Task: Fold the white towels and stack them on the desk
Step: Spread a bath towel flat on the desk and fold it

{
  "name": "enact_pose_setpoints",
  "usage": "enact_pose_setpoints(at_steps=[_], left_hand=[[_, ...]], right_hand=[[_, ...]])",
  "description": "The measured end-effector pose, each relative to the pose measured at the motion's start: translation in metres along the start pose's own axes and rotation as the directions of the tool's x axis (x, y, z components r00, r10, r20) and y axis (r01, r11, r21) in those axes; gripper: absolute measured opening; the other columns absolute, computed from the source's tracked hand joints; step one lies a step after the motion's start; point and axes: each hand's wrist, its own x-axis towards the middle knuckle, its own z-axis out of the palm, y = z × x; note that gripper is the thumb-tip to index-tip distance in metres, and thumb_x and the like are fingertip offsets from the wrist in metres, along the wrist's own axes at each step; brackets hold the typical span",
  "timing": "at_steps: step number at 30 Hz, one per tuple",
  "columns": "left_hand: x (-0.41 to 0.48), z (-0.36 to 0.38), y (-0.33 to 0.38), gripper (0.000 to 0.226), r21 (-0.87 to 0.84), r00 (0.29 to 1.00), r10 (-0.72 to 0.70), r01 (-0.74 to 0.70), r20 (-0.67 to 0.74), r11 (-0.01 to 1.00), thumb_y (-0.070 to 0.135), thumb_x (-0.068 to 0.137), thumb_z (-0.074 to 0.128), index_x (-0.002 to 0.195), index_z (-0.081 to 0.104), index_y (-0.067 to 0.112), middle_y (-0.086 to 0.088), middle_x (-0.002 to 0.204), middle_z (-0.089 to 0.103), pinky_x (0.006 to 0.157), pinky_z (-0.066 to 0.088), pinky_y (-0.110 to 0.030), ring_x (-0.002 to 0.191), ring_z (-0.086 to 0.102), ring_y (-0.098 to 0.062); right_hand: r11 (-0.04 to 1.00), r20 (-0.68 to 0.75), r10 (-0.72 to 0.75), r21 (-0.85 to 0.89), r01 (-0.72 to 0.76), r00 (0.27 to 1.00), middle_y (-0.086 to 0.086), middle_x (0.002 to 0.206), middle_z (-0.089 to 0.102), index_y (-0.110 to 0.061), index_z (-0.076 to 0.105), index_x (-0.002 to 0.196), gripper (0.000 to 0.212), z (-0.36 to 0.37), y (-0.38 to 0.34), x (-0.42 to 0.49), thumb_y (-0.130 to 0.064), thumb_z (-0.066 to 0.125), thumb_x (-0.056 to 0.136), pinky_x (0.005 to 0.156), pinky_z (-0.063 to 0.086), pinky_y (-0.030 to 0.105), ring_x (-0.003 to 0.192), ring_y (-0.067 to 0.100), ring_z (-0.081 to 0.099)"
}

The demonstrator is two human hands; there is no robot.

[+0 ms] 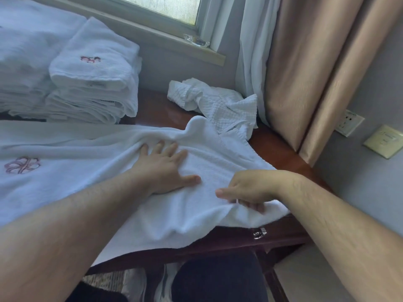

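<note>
Both hands work the white towel point(109, 171), whose long axis runs leftward: left hand point(165, 168) presses flat, right hand point(248, 188) pinches the near edge (right end).

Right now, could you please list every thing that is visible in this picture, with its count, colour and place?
spread towel: one, white with a pink emblem, flat across the desk front.
folded towels: one stack, white, far left of the desk.
crumpled towel: one, white waffle cloth, back of the desk near the curtains.
desk: one, dark red-brown wood, under everything.
drawer handle: one, silver, desk front edge.
curtains: beige with a white sheer, right of the window.
wall plates: two, pale, right wall.
left hand: fingers spread, presses the spread towel.
right hand: pinches the towel's near right edge.
</note>
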Motion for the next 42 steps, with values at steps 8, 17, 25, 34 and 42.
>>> enact_pose_setpoints(at_steps=[8,17,25,34,42], left_hand=[[-0.017,-0.002,-0.008,0.117,0.045,0.997,0.075,-0.076,0.021,0.996,0.102,0.057,0.005,0.157,0.003,0.042,0.006,0.169,-0.006,0.12,-0.005,-0.061,0.155,-0.01,-0.024],[-0.009,-0.016,0.011,0.056,0.07,0.992,0.111,-0.107,-0.062,0.992,0.071,0.096,0.02,0.141,0.039,0.045,0.004,0.144,0.038,0.11,0.028,-0.046,0.132,0.034,-0.023],[0.041,-0.019,0.023,0.055,0.037,0.973,0.209,-0.207,-0.099,0.978,0.064,0.097,0.039,0.146,0.037,0.039,-0.004,0.16,0.024,0.119,0.017,-0.04,0.148,0.018,-0.021],[0.053,-0.029,0.025,0.049,-0.089,0.965,0.259,-0.261,-0.026,0.961,0.065,0.097,0.03,0.133,0.053,0.041,0.006,0.14,0.05,0.105,0.038,-0.042,0.127,0.043,-0.019],[0.061,-0.009,0.001,0.044,-0.249,0.939,0.307,-0.337,-0.153,0.908,0.048,0.095,0.052,0.139,0.048,0.043,0.019,0.145,0.044,0.111,0.03,-0.036,0.134,0.034,-0.01]], right_hand=[[0.962,-0.5,0.248,0.028,-0.271,0.83,0.01,0.121,0.065,-0.015,0.064,0.119,0.056,-0.006,0.011,0.032,-0.061,0.038,0.1,0.086,0.048,0.036,0.109,0.028,0.06],[0.844,-0.494,0.516,0.156,-0.513,0.7,0.008,0.147,0.05,-0.016,0.055,0.14,0.077,0.005,0.043,0.068,-0.069,0.023,0.096,0.091,0.042,0.042,0.124,0.032,0.052],[0.906,-0.56,0.42,0.302,-0.296,0.715,0.013,0.16,0.028,-0.018,0.033,0.153,0.08,-0.008,0.055,0.092,-0.073,0.025,0.096,0.116,0.026,0.052,0.147,0.037,0.025],[0.7,-0.469,0.713,0.438,-0.565,0.521,0.019,0.159,0.03,-0.018,0.04,0.153,0.074,-0.04,0.07,0.109,-0.066,0.024,0.098,0.117,0.021,0.06,0.146,0.042,0.022],[0.744,-0.564,0.667,0.523,-0.416,0.486,0.017,0.164,0.022,-0.004,0.014,0.159,0.095,-0.036,0.049,0.163,-0.073,0.027,0.094,0.121,0.018,0.052,0.15,0.037,0.016]])
